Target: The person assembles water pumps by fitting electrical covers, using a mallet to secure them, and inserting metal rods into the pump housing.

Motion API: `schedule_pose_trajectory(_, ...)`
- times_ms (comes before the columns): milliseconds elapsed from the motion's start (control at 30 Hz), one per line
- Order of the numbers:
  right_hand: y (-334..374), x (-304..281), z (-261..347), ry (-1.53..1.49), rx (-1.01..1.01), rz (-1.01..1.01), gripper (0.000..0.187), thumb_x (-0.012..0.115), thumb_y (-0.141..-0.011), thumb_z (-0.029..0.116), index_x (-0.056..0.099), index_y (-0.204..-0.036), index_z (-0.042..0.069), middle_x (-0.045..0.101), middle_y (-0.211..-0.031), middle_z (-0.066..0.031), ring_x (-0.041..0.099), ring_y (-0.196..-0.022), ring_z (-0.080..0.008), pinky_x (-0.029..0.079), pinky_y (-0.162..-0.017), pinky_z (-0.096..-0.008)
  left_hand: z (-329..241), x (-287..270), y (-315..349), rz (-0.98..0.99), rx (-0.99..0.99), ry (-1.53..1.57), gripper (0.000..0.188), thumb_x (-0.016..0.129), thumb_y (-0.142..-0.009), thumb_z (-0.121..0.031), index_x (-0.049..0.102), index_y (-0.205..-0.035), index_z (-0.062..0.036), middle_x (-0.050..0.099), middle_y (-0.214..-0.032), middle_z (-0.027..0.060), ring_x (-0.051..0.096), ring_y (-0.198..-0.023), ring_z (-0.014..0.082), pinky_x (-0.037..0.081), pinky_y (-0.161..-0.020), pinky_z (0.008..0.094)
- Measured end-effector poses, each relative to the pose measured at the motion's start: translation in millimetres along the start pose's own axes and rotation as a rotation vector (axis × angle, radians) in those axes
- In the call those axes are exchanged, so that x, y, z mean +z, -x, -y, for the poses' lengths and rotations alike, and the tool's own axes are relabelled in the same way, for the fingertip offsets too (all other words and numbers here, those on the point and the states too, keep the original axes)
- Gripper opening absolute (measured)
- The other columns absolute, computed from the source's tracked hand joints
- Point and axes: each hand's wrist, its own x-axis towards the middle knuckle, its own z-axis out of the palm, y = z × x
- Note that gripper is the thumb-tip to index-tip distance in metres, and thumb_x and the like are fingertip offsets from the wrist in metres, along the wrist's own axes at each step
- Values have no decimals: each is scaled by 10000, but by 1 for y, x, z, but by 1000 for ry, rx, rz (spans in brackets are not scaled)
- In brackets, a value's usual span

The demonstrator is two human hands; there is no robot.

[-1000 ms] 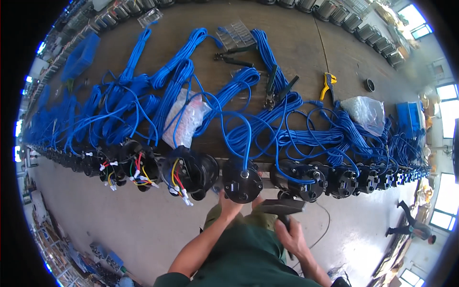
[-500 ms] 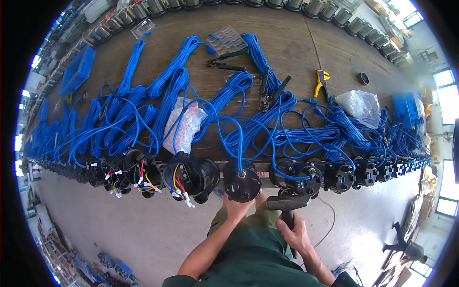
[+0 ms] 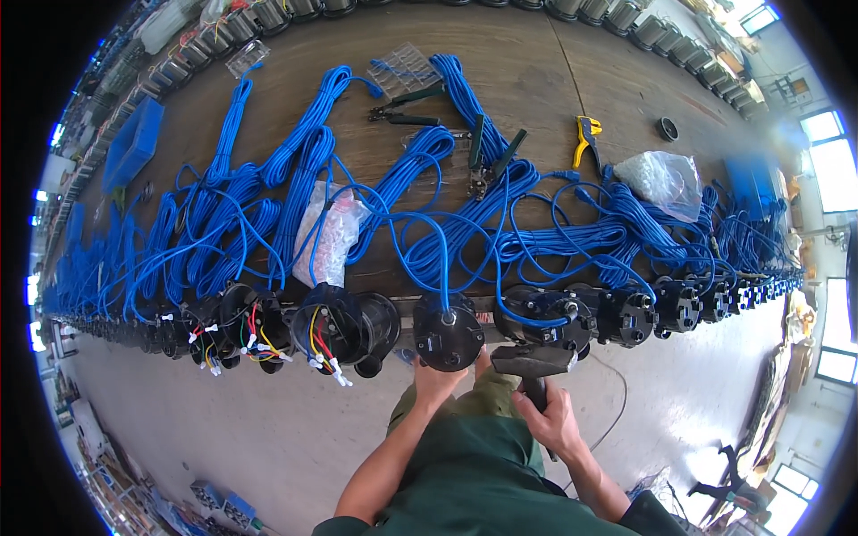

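Observation:
My left hand grips a black round motor housing from below at the table's near edge, its fingertips hidden under it. A blue cable enters the middle of the housing's top face. To the right, my right hand is closed around the handle of a hammer. The dark hammer head hangs apart from the held housing, just in front of a neighbouring black housing. Left of my left hand, an open black housing has coloured wires with white connectors sticking out.
Coiled blue cables cover much of the wooden table. Green-handled pliers, a yellow wire stripper and bags of small parts lie among them. Metal cylinders line the far edge. More black housings line the near edge.
The view has shifted slightly. My right hand and the hammer have risen a little against the held housing. My left hand keeps its grip.

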Motion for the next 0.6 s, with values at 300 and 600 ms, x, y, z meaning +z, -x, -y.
schedule_pose_trajectory(300,12,-7,6,75,-71,-29,190,736,-905,156,649,-951,-6,564,-608,-73,504,-532,-146,425,-527,-327,9,2,0,62,0,-112,570,793,-674,-198,657,-1208,-52,706,-1105,110,655,-1004,288,523,-916,399)
schedule_pose_trajectory(600,-11,-55,76,431,-686,-161,460,831,-792,134,661,-1206,29,662,-804,-117,666,-655,-305,521,-577,-372,9,-16,3,120,-114,23,657,875,-731,-304,616,-1240,21,720,-1075,155,672,-951,274,538,-860,392)
